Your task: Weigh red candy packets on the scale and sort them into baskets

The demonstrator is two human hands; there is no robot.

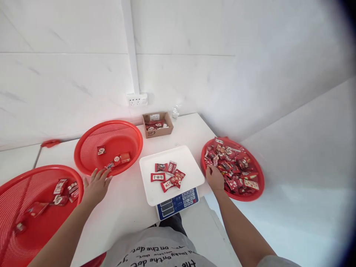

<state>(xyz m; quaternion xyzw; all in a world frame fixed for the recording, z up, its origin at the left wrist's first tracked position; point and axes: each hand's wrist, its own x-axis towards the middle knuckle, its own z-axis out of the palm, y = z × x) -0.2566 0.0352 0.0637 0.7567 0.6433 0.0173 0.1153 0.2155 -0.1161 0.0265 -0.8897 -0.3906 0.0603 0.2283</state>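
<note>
Left hand: lay palm down on the white table, fingers spread wide, holding nothing; fingertips at the near rim of the middle basket, contact too close to tell.

Middle basket: red, round and meshed, just beyond the left hand; held a small cluster of red packets by its front edge and one alone farther back.

Right hand: reached over the near-left rim of the full basket, fingers bent down onto the sweets; impossible to tell whether closed on a packet.

Full basket: red, stood at the right end of the table, close beside the scale.

Wrapped sweets: heaped across the full basket, mostly red wrappers, directly under and beyond the right fingers.

Scale: stood between the two hands, blue front with displays and keypad facing the person.

White pan: sat on the scale, carried a handful of red packets lying loosely near its middle.

Near-left basket: red, partly out of view at the left edge, with a few packets scattered inside.

Cardboard box: open, set at the back by the wall, some packets inside.

Wall socket: white, mounted above the box.
</note>
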